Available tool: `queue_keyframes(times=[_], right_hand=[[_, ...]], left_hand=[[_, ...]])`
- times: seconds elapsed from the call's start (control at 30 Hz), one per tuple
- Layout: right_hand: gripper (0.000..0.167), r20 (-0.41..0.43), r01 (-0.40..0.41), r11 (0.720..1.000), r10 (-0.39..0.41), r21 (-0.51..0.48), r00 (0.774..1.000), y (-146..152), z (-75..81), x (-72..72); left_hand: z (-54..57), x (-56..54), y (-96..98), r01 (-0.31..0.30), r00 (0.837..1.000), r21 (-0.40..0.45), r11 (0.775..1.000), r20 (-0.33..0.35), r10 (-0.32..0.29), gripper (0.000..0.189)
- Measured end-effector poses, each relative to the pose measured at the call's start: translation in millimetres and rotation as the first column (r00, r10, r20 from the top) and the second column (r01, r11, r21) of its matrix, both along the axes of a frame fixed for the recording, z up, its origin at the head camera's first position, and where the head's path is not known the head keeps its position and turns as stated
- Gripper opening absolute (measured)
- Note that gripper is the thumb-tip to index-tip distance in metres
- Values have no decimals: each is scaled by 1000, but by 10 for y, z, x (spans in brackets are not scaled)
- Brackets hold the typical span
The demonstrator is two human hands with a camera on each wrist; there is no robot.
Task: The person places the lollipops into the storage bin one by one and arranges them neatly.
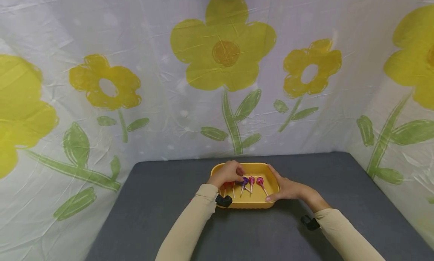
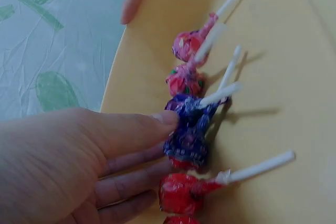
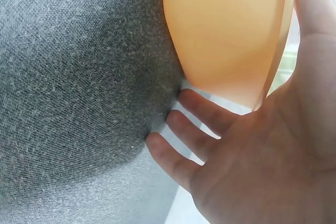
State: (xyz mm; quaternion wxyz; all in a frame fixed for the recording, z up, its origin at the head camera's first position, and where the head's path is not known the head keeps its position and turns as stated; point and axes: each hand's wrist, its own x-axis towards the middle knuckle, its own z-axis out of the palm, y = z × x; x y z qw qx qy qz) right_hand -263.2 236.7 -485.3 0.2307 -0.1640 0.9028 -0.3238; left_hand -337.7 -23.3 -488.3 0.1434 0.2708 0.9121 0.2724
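A yellow plastic tray point(image 1: 234, 205) sits on the dark table with several wrapped lollipops inside. My left hand point(image 1: 228, 173) reaches over its left part. In the left wrist view, the thumb and fingers pinch a purple lollipop point(image 2: 184, 107), with another purple wrapper close against it. Pink lollipops point(image 1: 260, 181) lie to the right of the purple ones. A red lollipop point(image 2: 181, 192) is near the left hand's lower fingers, its white stick pointing away. My right hand point(image 1: 288, 189) holds the tray's right end, thumb at the front corner and a finger along the far corner.
The dark grey table point(image 1: 162, 215) extends around the tray. Behind it hangs a pale curtain point(image 1: 152, 83) printed with yellow flowers. A small red thing point(image 1: 191, 199) shows beside the left sleeve. Black straps with camera mounts point(image 1: 310, 223) sit at both wrists.
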Motion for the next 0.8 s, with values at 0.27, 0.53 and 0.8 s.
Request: queue_keyframes(times=[0.27, 0.53, 0.8], right_hand=[[132, 3, 7, 1000, -7, 3, 1000, -1, -13, 2], [132, 2, 1, 1000, -1, -4, 1000, -8, -8, 5], [133, -4, -3, 1000, 3, 1, 1000, 4, -21, -11]], left_hand=[[31, 34, -91, 25, 1000, -13, 1000, 18, -24, 23], [-7, 3, -125, 28, 996, 35, 999, 89, -31, 29], [-4, -6, -132, 40, 993, 65, 997, 104, -47, 27]])
